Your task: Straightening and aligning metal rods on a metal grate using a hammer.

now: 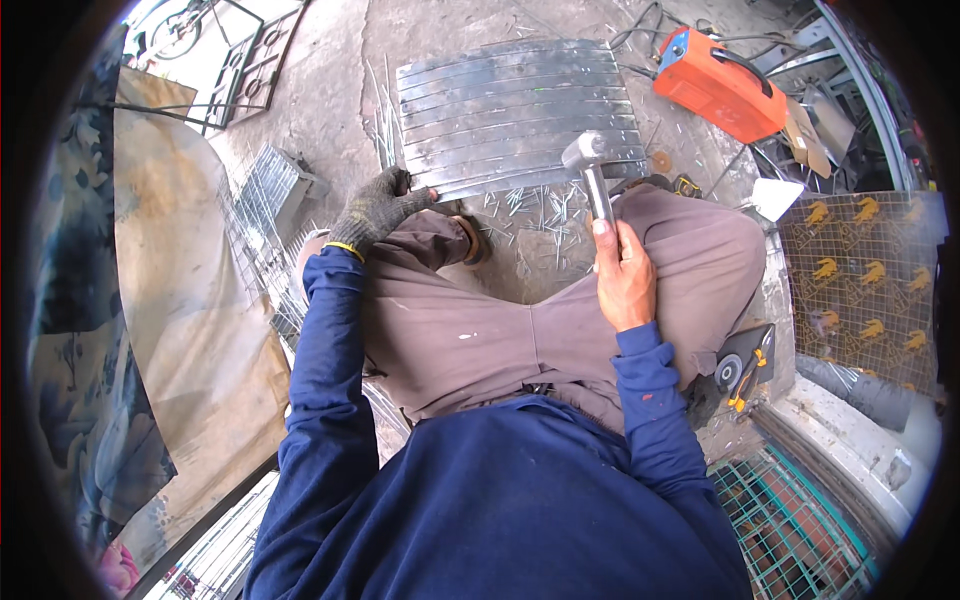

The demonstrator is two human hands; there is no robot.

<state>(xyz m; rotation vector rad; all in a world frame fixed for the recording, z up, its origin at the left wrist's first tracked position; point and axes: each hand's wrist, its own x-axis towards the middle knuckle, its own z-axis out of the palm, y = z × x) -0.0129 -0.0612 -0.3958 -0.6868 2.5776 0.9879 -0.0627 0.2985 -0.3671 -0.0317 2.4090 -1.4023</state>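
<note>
My right hand is bare and closed around the shaft of a metal hammer. The hammer is raised, its head over the near right part of a slatted grey metal panel that lies on the ground before me. A dark grey work glove with a yellow cuff covers my left hand, whose fingers pinch the near left corner of the panel at its closest metal strip. Exactly how the thumb and fingers close there is partly hidden. Thin metal offcuts lie scattered between my legs and the panel.
An orange machine with a black handle stands far right, cables beside it. Left are a metal block, wire mesh and a stained sheet. An angle grinder and yellow-handled pliers lie by my right knee.
</note>
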